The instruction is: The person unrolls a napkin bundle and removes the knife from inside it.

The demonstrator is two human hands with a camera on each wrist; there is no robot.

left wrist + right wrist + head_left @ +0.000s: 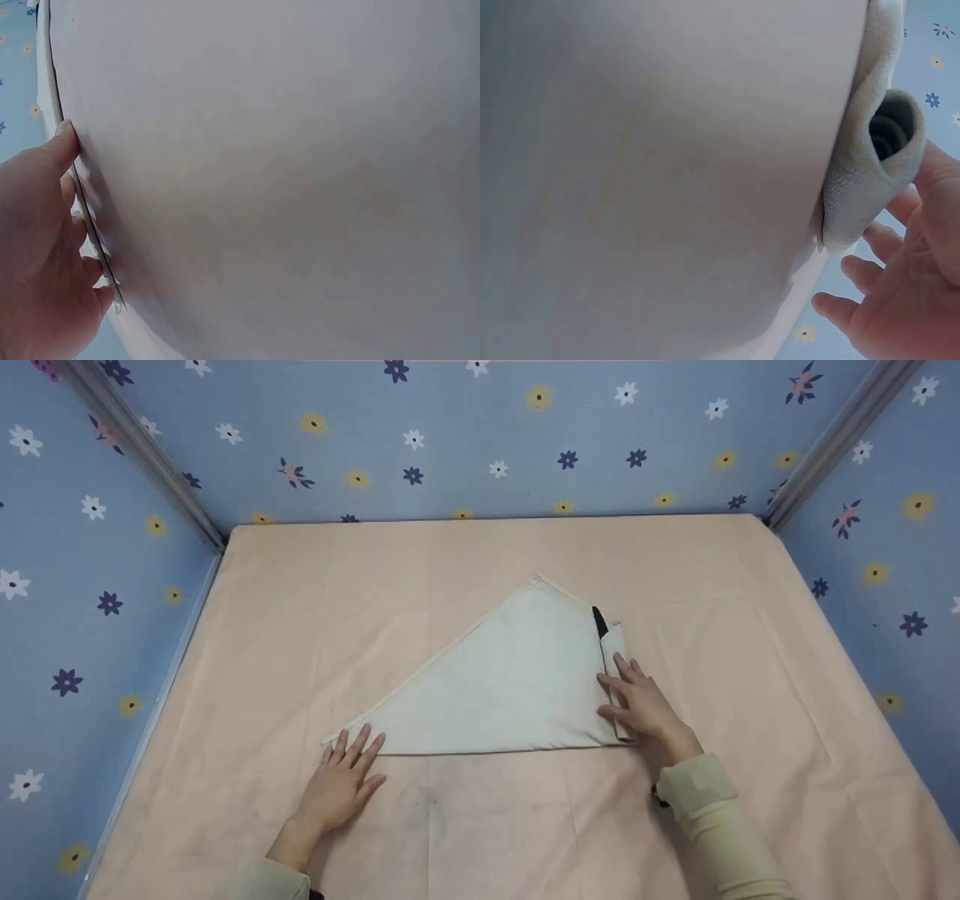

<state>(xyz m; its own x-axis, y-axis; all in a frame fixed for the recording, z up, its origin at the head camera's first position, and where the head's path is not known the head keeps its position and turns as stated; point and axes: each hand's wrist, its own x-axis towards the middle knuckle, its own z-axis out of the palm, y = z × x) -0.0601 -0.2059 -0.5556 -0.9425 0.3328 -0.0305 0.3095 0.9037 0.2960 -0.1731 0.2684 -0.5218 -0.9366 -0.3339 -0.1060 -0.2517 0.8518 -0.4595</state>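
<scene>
A pale, whitish cloth (495, 682) lies folded into a rough triangle, its straight edge toward me. Its right side is turned into a roll (613, 649) around something dark; a slim black tip (600, 622) sticks out at the roll's far end, the rest hidden. In the right wrist view the roll's near end (855, 180) shows a dark hollow with ringed layers. My right hand (646, 705) rests over this roll, fingers spread, with thumb and index finger reaching onto the flat cloth. The left hand (337, 787) lays straight, spread fingers on the cloth's narrow left corner.
A peach-coloured cover (480, 832) with light creases spreads over the table under the cloth. Blue flower-patterned panels (457, 442) stand at the back and both sides, with grey posts (832, 450) at the back corners.
</scene>
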